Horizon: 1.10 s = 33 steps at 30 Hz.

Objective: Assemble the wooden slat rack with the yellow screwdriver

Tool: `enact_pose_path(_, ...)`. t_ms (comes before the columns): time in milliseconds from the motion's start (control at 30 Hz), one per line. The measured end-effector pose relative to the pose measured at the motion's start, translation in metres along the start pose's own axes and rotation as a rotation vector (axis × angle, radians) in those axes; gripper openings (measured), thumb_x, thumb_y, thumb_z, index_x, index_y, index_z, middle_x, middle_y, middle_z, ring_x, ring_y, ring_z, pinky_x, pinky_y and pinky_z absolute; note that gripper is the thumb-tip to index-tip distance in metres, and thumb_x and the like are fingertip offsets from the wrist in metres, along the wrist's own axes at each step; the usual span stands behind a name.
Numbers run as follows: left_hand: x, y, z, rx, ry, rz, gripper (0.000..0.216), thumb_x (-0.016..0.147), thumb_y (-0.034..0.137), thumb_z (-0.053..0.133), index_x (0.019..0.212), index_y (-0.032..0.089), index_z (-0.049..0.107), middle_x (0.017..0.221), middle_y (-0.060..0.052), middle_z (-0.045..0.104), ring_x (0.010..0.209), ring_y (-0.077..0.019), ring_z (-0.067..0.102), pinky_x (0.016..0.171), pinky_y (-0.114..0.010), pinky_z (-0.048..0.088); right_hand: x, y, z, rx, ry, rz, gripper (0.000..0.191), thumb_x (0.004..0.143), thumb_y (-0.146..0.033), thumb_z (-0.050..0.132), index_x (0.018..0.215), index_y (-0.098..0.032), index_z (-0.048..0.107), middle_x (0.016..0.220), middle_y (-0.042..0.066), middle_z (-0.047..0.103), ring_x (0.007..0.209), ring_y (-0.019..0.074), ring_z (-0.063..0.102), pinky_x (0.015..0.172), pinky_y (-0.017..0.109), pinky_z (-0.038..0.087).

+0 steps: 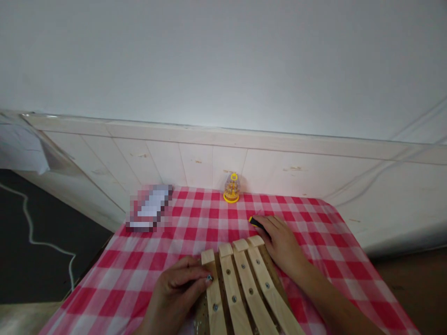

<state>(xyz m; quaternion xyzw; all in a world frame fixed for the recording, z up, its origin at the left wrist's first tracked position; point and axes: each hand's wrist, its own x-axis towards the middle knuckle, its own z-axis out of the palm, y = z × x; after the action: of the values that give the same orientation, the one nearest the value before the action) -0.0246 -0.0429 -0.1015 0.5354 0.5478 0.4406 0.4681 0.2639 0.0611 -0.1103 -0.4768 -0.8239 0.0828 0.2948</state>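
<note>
Several pale wooden slats (pixel 228 270) lie side by side over a darker wooden piece, with round metal screw heads showing along them. At the leftmost slat (pixel 213 291), my left hand (pixel 176 288) pinches a small screw (pixel 209 278) between thumb and forefinger, close to the wood. Whether the screw sits in a hole I cannot tell. My right hand (pixel 279 239) is closed round a black and yellow handle, apparently a screwdriver (pixel 257 224), beside the far right end of the slats. Its shaft is not visible.
Beneath everything is a red and white checked tablecloth (pixel 202 221). A clear domed container with yellow trim (pixel 231 188) stands at the back by the white panelled wall (pixel 195 163). A blurred, tablet-like object (pixel 152 207) lies at the back left. A white cable (pixel 49 243) hangs left of the table.
</note>
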Motion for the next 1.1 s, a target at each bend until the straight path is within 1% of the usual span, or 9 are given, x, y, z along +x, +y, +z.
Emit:
enact_pose_path(100,-0.001,0.0,0.001,0.017,-0.001,0.013,0.007,0.081,0.03,0.079,0.08,0.031,0.086,0.079,-0.002,0.073,0.072,-0.013,0.069,0.063,-0.016,0.055,0.0,0.001,0.0,-0.01,0.0,-0.007,0.026,0.1,-0.017,0.052,0.119,-0.022,0.069,0.111,0.009,0.075,0.101,0.0271,0.068,0.091,0.046,0.057)
enact_pose_path(367,-0.001,0.008,0.004,0.053,0.042,0.054,0.01,0.079,0.026,0.078,0.078,0.032,0.086,0.075,-0.001,0.072,0.068,-0.0117,0.068,0.059,-0.014,0.053,0.0,0.001,-0.001,-0.024,0.001,-0.016,0.027,0.099,-0.014,0.053,0.119,-0.021,0.069,0.11,0.009,0.075,0.1,0.0265,0.069,0.092,0.046,0.057)
enact_pose_path(567,-0.001,0.009,0.003,0.134,0.018,0.082,0.015,0.083,0.025,0.074,0.072,0.028,0.083,0.074,-0.001,0.07,0.066,-0.0113,0.067,0.056,-0.014,0.053,0.0,0.0,-0.002,-0.026,0.001,-0.026,0.027,0.099,-0.015,0.052,0.12,-0.022,0.068,0.11,0.009,0.075,0.101,0.0266,0.069,0.092,0.046,0.057)
enact_pose_path(733,-0.002,0.015,0.003,0.245,0.01,0.205,0.02,0.087,0.022,0.068,0.071,0.026,0.08,0.071,0.0,0.068,0.064,-0.0111,0.068,0.056,-0.013,0.053,0.001,0.0,-0.001,-0.029,0.004,-0.025,0.027,0.099,-0.015,0.053,0.12,-0.022,0.069,0.111,0.009,0.075,0.101,0.0269,0.069,0.092,0.046,0.057)
enact_pose_path(833,-0.002,0.016,0.001,0.31,-0.021,0.288,0.022,0.091,0.02,0.064,0.074,0.025,0.078,0.073,0.0,0.069,0.064,-0.0104,0.069,0.056,-0.013,0.053,0.0,0.001,0.0,-0.028,0.004,-0.021,0.028,0.099,-0.015,0.053,0.12,-0.021,0.069,0.111,0.01,0.075,0.102,0.0269,0.069,0.092,0.046,0.057)
enact_pose_path(933,0.001,0.015,-0.001,0.372,-0.018,0.352,0.023,0.093,0.018,0.061,0.077,0.023,0.078,0.071,0.0,0.069,0.063,-0.0097,0.068,0.055,-0.012,0.052,0.0,0.002,0.0,-0.027,0.002,-0.015,0.028,0.099,-0.015,0.053,0.12,-0.02,0.069,0.111,0.01,0.075,0.102,0.027,0.069,0.092,0.046,0.057)
enact_pose_path(1100,0.005,0.019,-0.003,0.429,-0.045,0.412,0.023,0.094,0.016,0.06,0.078,0.021,0.076,0.07,0.0,0.067,0.062,-0.0101,0.067,0.056,-0.013,0.053,0.0,0.002,-0.001,-0.023,-0.006,-0.006,0.029,0.098,-0.016,0.053,0.12,-0.022,0.07,0.112,0.01,0.075,0.103,0.0269,0.069,0.093,0.047,0.057)
